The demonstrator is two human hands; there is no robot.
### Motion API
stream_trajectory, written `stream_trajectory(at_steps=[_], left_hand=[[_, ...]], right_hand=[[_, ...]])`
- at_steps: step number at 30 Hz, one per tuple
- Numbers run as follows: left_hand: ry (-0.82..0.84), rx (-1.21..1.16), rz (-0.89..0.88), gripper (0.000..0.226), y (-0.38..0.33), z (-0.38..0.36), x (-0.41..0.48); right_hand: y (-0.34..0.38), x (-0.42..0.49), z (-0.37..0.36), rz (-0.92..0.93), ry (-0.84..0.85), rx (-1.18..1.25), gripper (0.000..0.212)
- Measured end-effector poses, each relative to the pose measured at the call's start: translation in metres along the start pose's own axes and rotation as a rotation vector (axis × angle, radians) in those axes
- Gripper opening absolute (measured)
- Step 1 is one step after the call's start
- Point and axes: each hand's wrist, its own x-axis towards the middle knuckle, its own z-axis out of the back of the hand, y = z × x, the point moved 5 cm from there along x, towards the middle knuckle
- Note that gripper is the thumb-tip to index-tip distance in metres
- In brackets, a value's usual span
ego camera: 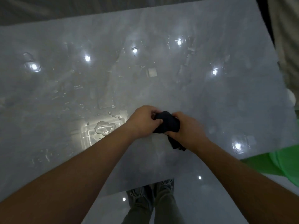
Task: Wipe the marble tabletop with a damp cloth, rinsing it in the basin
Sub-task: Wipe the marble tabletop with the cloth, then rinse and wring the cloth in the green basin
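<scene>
Head view: both hands are closed around the cloth, a dark bunched wad. The left hand curls its fingers over the wad's left end. The right hand wraps the right end, knuckles up. The hands nearly meet across it. The wad's long axis runs from upper left to lower right, and a loose tail hangs out below the right hand. It cannot be told whether the cloth touches the marble tabletop or is held just above it.

Left of the cloth, near the left hand, lies a standing puddle, with drops and streaks scattered beyond it. Right of the cloth and closer to the person, off the table's edge, a green basin shows in part. Below the cloth, past the near edge, the person's shoes stand on a glossy floor.

Assessment: the two-handed grip reads as wringing or refolding, not wiping. The unwiped water lies leftward, on the left hand's side. The basin lies rightward, on the right hand's side, so a rinse would carry the cloth that way.
</scene>
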Motion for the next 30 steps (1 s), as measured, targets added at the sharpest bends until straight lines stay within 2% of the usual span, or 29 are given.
stream_trajectory(at_steps=[3, 8, 13, 15, 17, 18, 20, 21, 24, 25, 27, 30], left_hand=[[0.008, -0.003, -0.001, 0.014, -0.015, 0.000, -0.002], [0.033, -0.307, -0.002, 0.022, -0.066, -0.018, -0.014], [0.019, -0.587, -0.007, 0.027, -0.150, -0.070, -0.021], [-0.027, -0.607, -0.016, 0.024, -0.180, -0.098, -0.020], [-0.017, -0.613, -0.035, 0.010, -0.213, -0.138, -0.019], [0.010, -0.612, -0.037, 0.015, -0.228, -0.159, -0.019], [0.084, -0.604, -0.037, 0.034, -0.259, -0.211, -0.020], [0.108, -0.594, -0.037, 0.034, -0.276, -0.240, -0.021], [0.079, -0.482, -0.075, 0.012, -0.320, -0.326, -0.016], [0.053, -0.412, -0.080, 0.013, -0.330, -0.352, -0.011], [0.044, -0.276, -0.117, 0.027, -0.359, -0.414, -0.001], [0.045, -0.120, -0.154, 0.040, -0.385, -0.470, 0.015]], right_hand=[[-0.009, -0.018, 0.021, -0.045, -0.009, 0.204, 0.047], [-0.039, -0.068, 0.067, -0.171, -0.028, 0.789, 0.046], [-0.090, -0.118, 0.104, -0.271, -0.166, 1.388, 0.048], [-0.117, -0.136, 0.116, -0.288, -0.271, 1.588, 0.051], [-0.154, -0.157, 0.130, -0.298, -0.453, 1.776, 0.044], [-0.170, -0.166, 0.135, -0.313, -0.549, 1.835, 0.039], [-0.205, -0.182, 0.143, -0.375, -0.673, 1.817, 0.031], [-0.225, -0.190, 0.147, -0.409, -0.694, 1.767, 0.026], [-0.290, -0.212, 0.162, -0.485, -0.722, 1.607, 0.021], [-0.313, -0.219, 0.167, -0.521, -0.737, 1.566, 0.020], [-0.374, -0.234, 0.180, -0.602, -0.752, 1.503, 0.026], [-0.432, -0.238, 0.190, -0.621, -0.726, 1.445, 0.031]])
